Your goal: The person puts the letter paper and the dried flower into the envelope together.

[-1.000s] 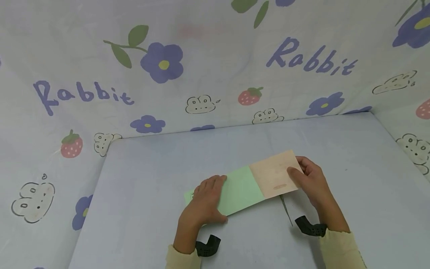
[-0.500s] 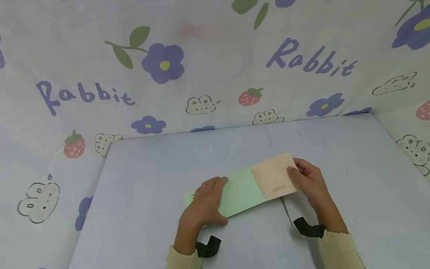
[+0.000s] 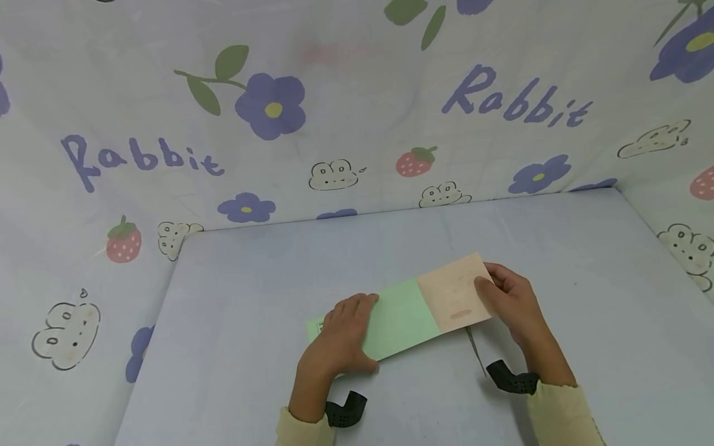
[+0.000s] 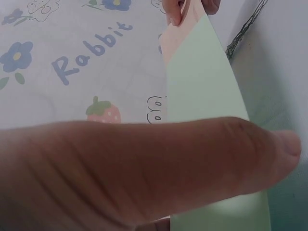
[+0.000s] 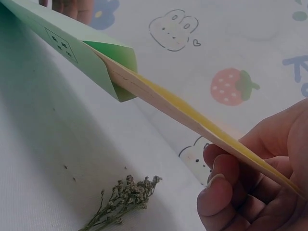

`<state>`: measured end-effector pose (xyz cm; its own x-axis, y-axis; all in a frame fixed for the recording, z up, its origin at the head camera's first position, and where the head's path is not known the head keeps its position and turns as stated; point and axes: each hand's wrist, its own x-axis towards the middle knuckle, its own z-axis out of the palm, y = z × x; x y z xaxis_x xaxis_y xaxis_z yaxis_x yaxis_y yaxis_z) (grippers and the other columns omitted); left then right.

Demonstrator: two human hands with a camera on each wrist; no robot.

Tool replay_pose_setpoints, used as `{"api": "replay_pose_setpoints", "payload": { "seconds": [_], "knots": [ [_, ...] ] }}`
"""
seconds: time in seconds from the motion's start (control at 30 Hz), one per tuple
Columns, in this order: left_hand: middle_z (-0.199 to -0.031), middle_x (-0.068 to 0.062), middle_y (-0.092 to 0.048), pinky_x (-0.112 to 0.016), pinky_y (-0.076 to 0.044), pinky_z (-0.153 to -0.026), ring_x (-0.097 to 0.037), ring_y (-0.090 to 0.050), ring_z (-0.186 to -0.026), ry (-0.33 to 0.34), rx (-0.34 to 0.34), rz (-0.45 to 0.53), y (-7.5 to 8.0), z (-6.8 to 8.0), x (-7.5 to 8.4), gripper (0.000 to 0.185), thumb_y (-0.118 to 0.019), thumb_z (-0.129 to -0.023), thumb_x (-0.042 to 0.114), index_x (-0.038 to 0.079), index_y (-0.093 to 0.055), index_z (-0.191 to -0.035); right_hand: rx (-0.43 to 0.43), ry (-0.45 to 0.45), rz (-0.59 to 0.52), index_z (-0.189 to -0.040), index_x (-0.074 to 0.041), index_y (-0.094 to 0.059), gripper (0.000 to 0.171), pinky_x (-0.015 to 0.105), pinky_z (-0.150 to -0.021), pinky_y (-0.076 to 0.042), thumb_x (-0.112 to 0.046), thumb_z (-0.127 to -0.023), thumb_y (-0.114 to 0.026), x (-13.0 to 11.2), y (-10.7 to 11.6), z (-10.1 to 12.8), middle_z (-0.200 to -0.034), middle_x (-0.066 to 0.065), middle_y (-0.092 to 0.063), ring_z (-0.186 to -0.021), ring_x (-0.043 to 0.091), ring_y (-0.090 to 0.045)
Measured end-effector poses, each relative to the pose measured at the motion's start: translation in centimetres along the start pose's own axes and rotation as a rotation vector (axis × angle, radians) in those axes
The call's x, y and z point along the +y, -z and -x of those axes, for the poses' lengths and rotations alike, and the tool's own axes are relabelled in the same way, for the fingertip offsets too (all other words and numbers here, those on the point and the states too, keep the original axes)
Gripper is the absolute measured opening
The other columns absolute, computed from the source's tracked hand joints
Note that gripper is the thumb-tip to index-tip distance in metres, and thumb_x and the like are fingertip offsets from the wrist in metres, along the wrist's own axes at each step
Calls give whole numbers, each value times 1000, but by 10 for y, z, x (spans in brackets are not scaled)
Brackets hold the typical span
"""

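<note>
My left hand (image 3: 343, 331) grips a flat pale-green paper sleeve (image 3: 398, 319), thumb at its near edge and fingers over its far edge. In the left wrist view the thumb (image 4: 192, 163) crosses the sleeve. Out of the sleeve's open end sticks a thin peach card (image 3: 452, 294) with faint print and a yellow inner layer (image 5: 192, 113). My right hand (image 3: 515, 300) pinches the card's outer end, thumb on top, other fingers underneath. Both pieces are held tilted above the table. The card's inner end is hidden inside the sleeve.
A sprig of dried flowers (image 5: 127, 199) lies on the white table (image 3: 240, 347), partly under the card in the head view. Black wrist mounts (image 3: 346, 409) sit on both wrists. A printed cloth (image 3: 357, 111) with flowers and rabbits walls the back and sides.
My right hand has shifted slightly left and nearer me, and a little less of the peach card shows outside the sleeve. My left hand stays almost still.
</note>
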<state>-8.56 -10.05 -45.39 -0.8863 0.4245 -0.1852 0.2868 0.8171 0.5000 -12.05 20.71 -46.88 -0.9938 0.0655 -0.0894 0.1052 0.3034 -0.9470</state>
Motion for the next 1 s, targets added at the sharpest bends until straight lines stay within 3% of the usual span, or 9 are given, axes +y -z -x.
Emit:
{"api": "replay_pose_setpoints", "payload": {
  "seconds": [0.53, 1.0],
  "knots": [
    [-152, -14, -37, -55, -27, -112, -34, -31, -141, -5, -5, 2, 2, 0, 1, 107, -92, -66, 22, 10, -30, -153, 6, -19, 28, -141, 4, -52, 46, 24, -70, -54, -20, -103, -55, -4, -1, 0, -121, 26, -64, -85, 10, -64],
    [-151, -14, -37, -56, -28, -112, -35, -31, -141, -4, 2, -3, 1, 0, 1, 107, -93, -65, 23, 9, -33, -152, 5, -22, 36, -141, 2, -53, 46, 26, -69, -53, -22, -102, -56, -1, 0, 0, -118, 23, -65, -85, 12, -63]
  ]
}}
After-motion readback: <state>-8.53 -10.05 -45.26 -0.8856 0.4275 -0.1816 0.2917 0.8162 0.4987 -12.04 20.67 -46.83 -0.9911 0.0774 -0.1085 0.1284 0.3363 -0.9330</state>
